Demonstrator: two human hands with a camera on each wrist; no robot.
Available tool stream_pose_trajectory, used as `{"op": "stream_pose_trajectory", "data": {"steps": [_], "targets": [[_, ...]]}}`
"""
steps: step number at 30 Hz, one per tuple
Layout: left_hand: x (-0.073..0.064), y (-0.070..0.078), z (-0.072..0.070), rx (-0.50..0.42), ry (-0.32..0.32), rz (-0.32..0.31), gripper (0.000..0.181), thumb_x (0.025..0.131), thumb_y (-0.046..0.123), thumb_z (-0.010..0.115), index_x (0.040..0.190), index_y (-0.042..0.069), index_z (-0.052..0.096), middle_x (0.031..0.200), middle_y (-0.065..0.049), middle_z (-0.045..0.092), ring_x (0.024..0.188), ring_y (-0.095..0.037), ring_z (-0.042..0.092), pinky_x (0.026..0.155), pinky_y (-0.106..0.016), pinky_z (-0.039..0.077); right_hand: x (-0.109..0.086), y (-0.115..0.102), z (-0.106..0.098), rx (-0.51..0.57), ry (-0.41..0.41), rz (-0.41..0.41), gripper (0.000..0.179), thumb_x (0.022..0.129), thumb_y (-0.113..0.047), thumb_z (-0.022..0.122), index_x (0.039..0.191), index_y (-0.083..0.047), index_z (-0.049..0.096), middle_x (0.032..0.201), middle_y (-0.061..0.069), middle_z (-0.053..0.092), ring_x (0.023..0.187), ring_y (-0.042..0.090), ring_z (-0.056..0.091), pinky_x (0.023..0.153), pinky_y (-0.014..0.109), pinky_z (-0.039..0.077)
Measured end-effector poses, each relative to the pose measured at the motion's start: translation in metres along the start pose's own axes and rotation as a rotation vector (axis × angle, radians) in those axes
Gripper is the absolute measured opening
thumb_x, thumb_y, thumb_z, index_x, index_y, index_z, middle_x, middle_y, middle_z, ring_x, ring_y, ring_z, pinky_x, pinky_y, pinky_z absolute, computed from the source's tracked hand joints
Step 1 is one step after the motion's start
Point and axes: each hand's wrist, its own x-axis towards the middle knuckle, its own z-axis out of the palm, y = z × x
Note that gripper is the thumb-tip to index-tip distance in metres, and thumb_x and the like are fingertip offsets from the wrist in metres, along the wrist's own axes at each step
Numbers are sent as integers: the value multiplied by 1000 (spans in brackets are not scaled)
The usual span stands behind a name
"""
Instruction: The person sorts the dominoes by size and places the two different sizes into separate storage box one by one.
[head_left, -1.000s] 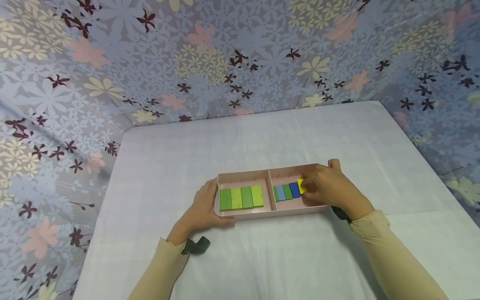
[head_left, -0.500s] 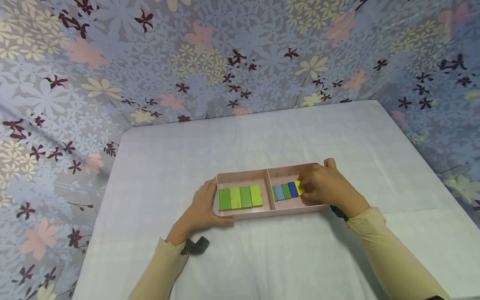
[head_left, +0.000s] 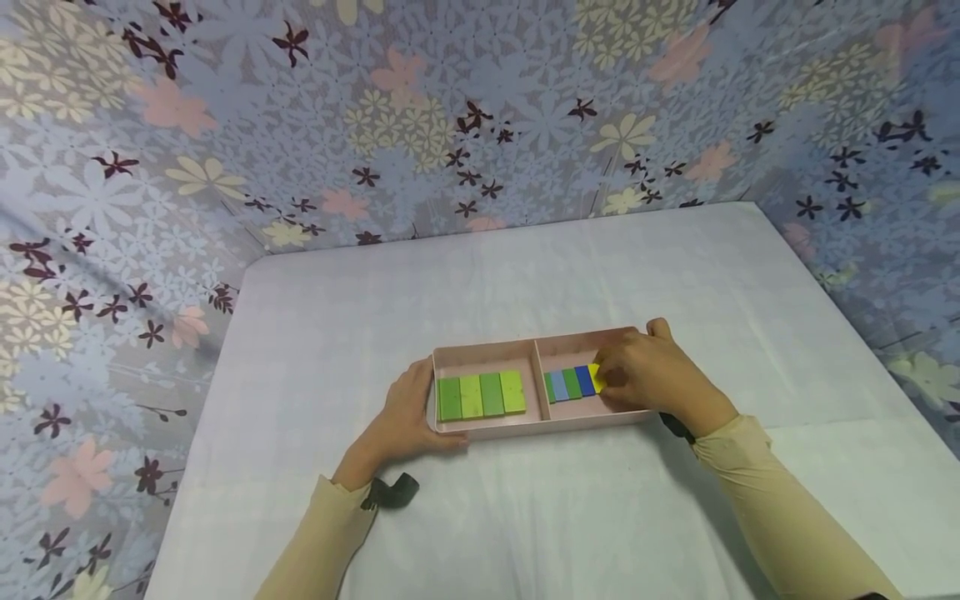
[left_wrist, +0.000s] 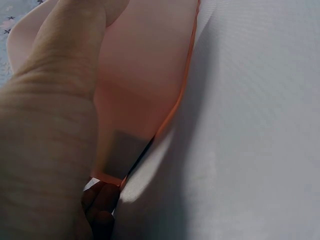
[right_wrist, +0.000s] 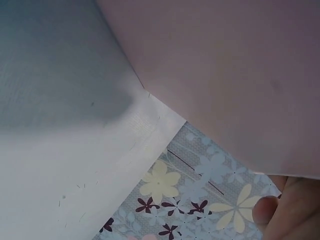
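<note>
A shallow pink box with two compartments lies on the table. My left hand grips its left end, thumb along the front wall in the left wrist view. In the right compartment my right hand pinches a yellow block, partly hidden by the fingers, right beside a dark blue block. Left of that stand a green block, a light blue block and a narrow green block. The right wrist view shows mostly the box's outer wall.
The left compartment holds a row of larger green and yellow-green blocks. A divider separates the two compartments. White cloth covers the table, and a flowered cloth hangs behind and at the sides.
Over the last second my right hand has brought the yellow block slightly down and left, close against the dark blue one. My left hand stays at the box's left end.
</note>
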Motion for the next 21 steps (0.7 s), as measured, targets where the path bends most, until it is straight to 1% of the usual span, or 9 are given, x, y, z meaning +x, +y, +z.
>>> {"op": "stream_pose_trajectory", "data": {"steps": [5, 9, 12, 14, 16, 19, 21], "targets": [[-1, 3, 1, 3, 5, 11, 122, 52, 70, 72, 146, 32, 3, 141, 5, 29, 127, -15, 28, 104, -46, 25, -4, 1, -1, -7, 20, -1, 23, 58, -36, 82, 78, -31, 72, 85, -19, 66, 83, 9, 55, 71, 41, 20], [-2, 6, 1, -4, 12, 13, 124, 52, 69, 74, 146, 31, 4, 141, 4, 29, 128, -16, 28, 104, -46, 25, -6, 2, -2, 3, 28, 9, 25, 58, -40, 83, 78, -30, 72, 88, -16, 67, 87, 10, 55, 74, 44, 20], [-3, 8, 0, -12, 2, 8, 128, 50, 68, 76, 147, 30, 1, 143, 3, 27, 130, -16, 25, 106, -47, 22, -7, 3, -2, 5, 45, 17, 25, 61, -46, 80, 77, -30, 72, 91, -14, 68, 92, 12, 55, 77, 48, 20], [-2, 8, -2, -13, -3, 10, 132, 49, 68, 76, 147, 27, -2, 145, 1, 26, 132, -18, 24, 107, -49, 20, -7, 3, -1, 6, 69, 17, 25, 63, -49, 78, 78, -29, 72, 91, -14, 68, 94, 14, 55, 77, 49, 19], [-2, 8, -4, -21, -2, 6, 134, 50, 74, 70, 147, 24, -7, 146, -3, 25, 133, -21, 25, 107, -51, 20, -8, 4, -1, 10, 98, 14, 22, 68, -48, 75, 78, -29, 73, 86, -15, 68, 94, 14, 56, 78, 51, 19], [-1, 7, -11, -72, -3, 20, 129, 58, 85, 52, 146, 19, -14, 146, -11, 23, 132, -28, 30, 106, -55, 21, -9, 4, -2, 19, 116, 13, 15, 71, -43, 74, 79, -29, 73, 82, -17, 67, 90, 12, 56, 78, 52, 20], [-1, 8, -17, -110, -9, 8, 122, 64, 82, 49, 145, 19, -17, 145, -12, 24, 131, -29, 32, 106, -56, 22, -8, 4, -4, 16, 107, 20, 11, 72, -38, 74, 79, -29, 73, 80, -18, 67, 88, 11, 55, 79, 53, 19]]}}
